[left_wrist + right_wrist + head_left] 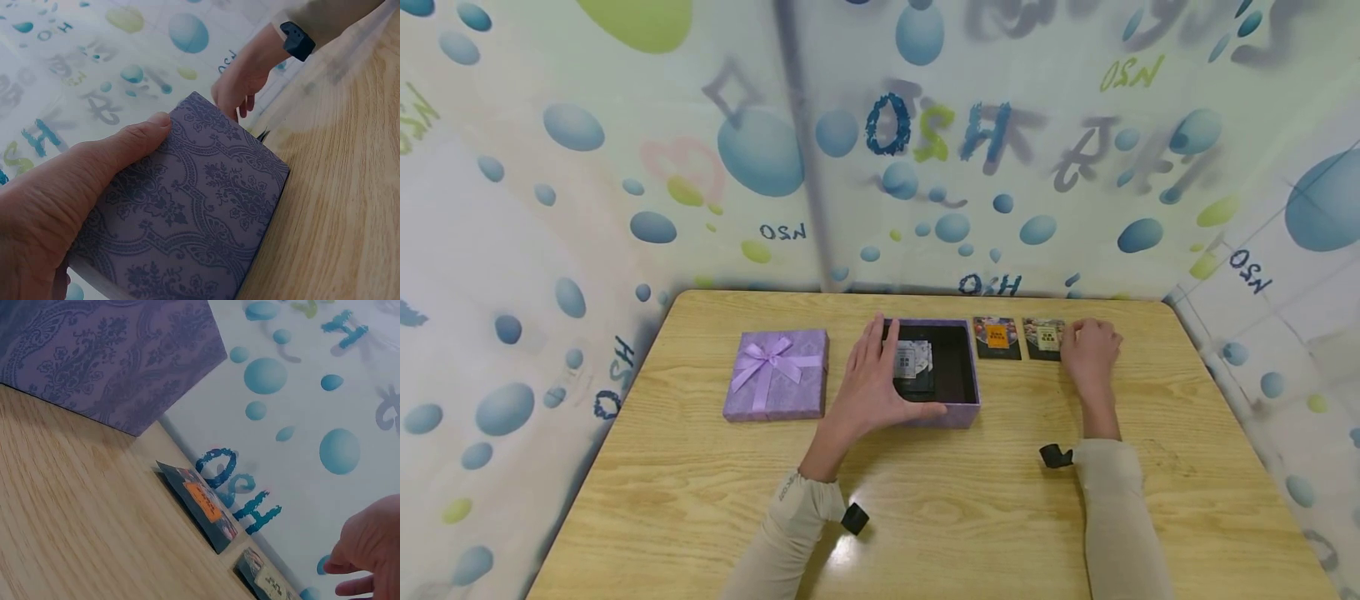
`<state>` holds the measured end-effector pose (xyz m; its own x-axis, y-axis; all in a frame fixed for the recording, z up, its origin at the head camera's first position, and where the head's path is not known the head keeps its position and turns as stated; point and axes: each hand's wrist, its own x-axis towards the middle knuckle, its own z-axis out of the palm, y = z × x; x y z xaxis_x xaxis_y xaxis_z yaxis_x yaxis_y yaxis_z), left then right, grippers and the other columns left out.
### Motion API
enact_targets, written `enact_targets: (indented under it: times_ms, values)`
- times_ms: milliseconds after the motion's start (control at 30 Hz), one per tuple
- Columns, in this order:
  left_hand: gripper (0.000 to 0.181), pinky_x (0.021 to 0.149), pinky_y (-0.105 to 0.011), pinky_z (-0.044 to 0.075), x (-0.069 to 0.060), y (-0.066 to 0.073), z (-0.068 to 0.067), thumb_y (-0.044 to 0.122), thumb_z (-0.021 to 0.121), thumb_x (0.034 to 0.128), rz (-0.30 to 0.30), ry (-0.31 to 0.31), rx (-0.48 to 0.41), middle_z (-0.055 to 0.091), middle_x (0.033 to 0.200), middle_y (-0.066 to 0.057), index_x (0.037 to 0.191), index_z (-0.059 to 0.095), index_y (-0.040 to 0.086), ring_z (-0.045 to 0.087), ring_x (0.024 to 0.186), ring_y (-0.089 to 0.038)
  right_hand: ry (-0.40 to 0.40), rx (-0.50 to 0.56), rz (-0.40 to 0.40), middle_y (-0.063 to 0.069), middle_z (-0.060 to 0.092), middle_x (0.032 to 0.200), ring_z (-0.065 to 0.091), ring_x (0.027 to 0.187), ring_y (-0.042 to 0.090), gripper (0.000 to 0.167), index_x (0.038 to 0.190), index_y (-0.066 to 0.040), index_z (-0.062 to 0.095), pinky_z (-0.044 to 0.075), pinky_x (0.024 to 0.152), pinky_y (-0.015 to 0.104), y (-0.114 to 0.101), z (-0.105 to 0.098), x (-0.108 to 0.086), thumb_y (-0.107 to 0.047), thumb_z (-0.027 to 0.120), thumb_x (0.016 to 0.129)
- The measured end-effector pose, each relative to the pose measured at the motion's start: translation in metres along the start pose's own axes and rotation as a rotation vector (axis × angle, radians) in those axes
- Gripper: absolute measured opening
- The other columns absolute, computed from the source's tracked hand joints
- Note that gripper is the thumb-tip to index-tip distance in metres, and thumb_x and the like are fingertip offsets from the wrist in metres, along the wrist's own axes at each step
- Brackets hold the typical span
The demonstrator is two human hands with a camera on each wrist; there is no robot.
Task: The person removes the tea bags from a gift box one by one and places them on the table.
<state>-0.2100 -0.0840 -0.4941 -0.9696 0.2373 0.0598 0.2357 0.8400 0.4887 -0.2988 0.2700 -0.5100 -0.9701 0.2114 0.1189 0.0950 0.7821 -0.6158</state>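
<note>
Left grip (872,385): clamped on the purple gift box (957,416). Right grip (1090,352): cream-labelled sachet (1042,338) at its left; we cannot tell whether pinched.

Your right hand (373,544) is near a dark packet with a pale label (272,583). Beside that lies a dark packet with an orange label (203,503). Your wooden desk (87,500) also holds a purple patterned box (119,359). The white wall (294,487) has blue dots.

Open purple box (951,417), pale-labelled packet (1042,339) lying nearby
</note>
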Motion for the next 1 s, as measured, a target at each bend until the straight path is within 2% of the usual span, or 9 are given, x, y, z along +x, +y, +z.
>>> enact_targets:
  times_ms: [100, 167, 333, 467, 600, 733, 1000]
  values:
    - [0.147, 0.127, -0.059, 0.012, 0.000, 0.000, 0.000, 0.091, 0.071, 0.0654, 0.002, 0.003, 0.007, -0.019, 0.174, -0.001, 0.167, -0.012, 0.026, -0.008, 0.162, -0.027, 0.044, -0.022, -0.079, 0.043, 0.059, 0.123, 0.047, 0.126, 0.059, 0.038, 0.117, 0.020, 0.064, 0.029, 0.111, 0.069, -0.008, 0.002, 0.000, -0.009, 0.042, 0.108]
    - [0.147, 0.127, -0.060, 0.013, 0.000, 0.000, 0.000, 0.091, 0.071, 0.0656, 0.006, 0.008, 0.011, -0.019, 0.174, -0.002, 0.168, -0.012, 0.025, -0.006, 0.162, -0.030, 0.049, -0.003, -0.107, 0.043, 0.058, 0.126, 0.047, 0.127, 0.059, 0.037, 0.123, 0.021, 0.061, 0.030, 0.112, 0.068, -0.014, 0.003, -0.001, -0.009, 0.044, 0.107]
    - [0.147, 0.127, -0.060, 0.012, 0.000, -0.001, 0.001, 0.091, 0.071, 0.0661, 0.016, 0.013, 0.013, -0.018, 0.174, -0.003, 0.168, -0.011, 0.024, -0.002, 0.162, -0.034, 0.015, 0.065, -0.149, 0.043, 0.041, 0.149, 0.032, 0.141, 0.063, 0.053, 0.150, 0.016, 0.039, 0.026, 0.116, 0.070, -0.028, 0.006, -0.007, -0.014, 0.051, 0.108]
    - [0.147, 0.127, -0.059, 0.011, 0.000, -0.001, 0.001, 0.090, 0.072, 0.0662, 0.023, 0.019, 0.006, -0.018, 0.174, -0.003, 0.169, -0.008, 0.022, -0.001, 0.162, -0.035, -0.010, 0.088, -0.238, 0.038, 0.028, 0.160, 0.022, 0.148, 0.059, 0.066, 0.162, 0.006, 0.025, 0.018, 0.118, 0.073, -0.042, 0.010, -0.013, -0.023, 0.054, 0.110]
    - [0.147, 0.127, -0.059, 0.011, -0.001, -0.001, 0.002, 0.089, 0.073, 0.0665, 0.030, 0.026, 0.003, -0.017, 0.175, -0.004, 0.169, -0.007, 0.021, 0.001, 0.162, -0.036, -0.018, 0.033, -0.354, 0.035, 0.018, 0.166, 0.016, 0.152, 0.056, 0.072, 0.165, 0.000, 0.022, 0.013, 0.118, 0.075, -0.058, 0.018, -0.019, -0.035, 0.053, 0.110]
    - [0.146, 0.127, -0.060, 0.012, -0.001, -0.002, 0.002, 0.089, 0.073, 0.0669, 0.034, 0.028, 0.011, -0.018, 0.174, -0.004, 0.169, -0.008, 0.021, 0.000, 0.162, -0.036, -0.044, -0.048, -0.416, 0.029, 0.010, 0.170, 0.007, 0.155, 0.053, 0.076, 0.167, -0.007, 0.020, 0.010, 0.118, 0.076, -0.074, 0.027, -0.029, -0.048, 0.050, 0.110]
    - [0.145, 0.126, -0.061, 0.012, -0.002, -0.001, 0.001, 0.088, 0.073, 0.0678, 0.032, 0.026, 0.002, -0.018, 0.174, -0.004, 0.168, -0.010, 0.024, -0.007, 0.162, -0.030, -0.069, -0.119, -0.495, 0.022, 0.006, 0.173, 0.000, 0.159, 0.046, 0.077, 0.169, -0.014, 0.021, 0.009, 0.120, 0.072, -0.100, 0.037, -0.050, -0.045, 0.055, 0.108]
